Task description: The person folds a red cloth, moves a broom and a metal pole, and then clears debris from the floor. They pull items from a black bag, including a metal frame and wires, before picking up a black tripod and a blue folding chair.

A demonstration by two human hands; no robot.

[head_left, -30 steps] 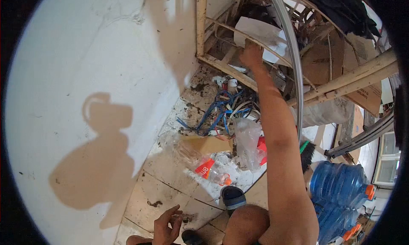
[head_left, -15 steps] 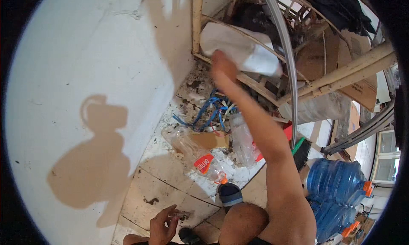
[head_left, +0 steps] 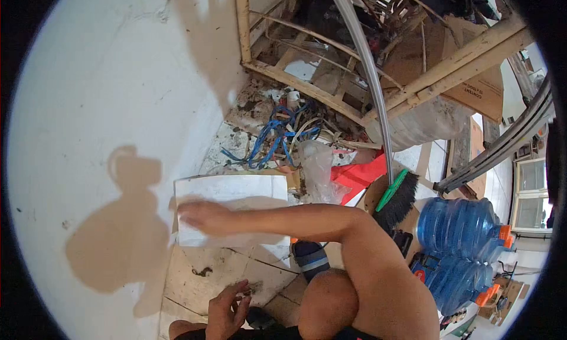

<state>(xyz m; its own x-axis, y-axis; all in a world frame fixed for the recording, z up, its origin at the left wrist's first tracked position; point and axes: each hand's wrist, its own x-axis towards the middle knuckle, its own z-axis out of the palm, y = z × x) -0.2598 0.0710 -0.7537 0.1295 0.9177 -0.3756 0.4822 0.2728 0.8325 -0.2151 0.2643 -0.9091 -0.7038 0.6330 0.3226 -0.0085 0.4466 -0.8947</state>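
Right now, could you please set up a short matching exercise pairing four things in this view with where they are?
Things:
1. white sheet
2. blue cables
3. water jugs
4. left hand

Places:
A. tangled on the floor below the wooden frame
B. stacked on their sides at the far right
C. under the right hand, by the wall
D. low in view, beside the knee

Pairs: 1-C, 2-A, 3-B, 4-D

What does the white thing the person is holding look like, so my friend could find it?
Start at the big white wall on the left and look down to the dirty floor beside it. The right hand holds a flat white sheet there. It is the only big, plain, pale rectangle near the blue wires and clear plastic bag.
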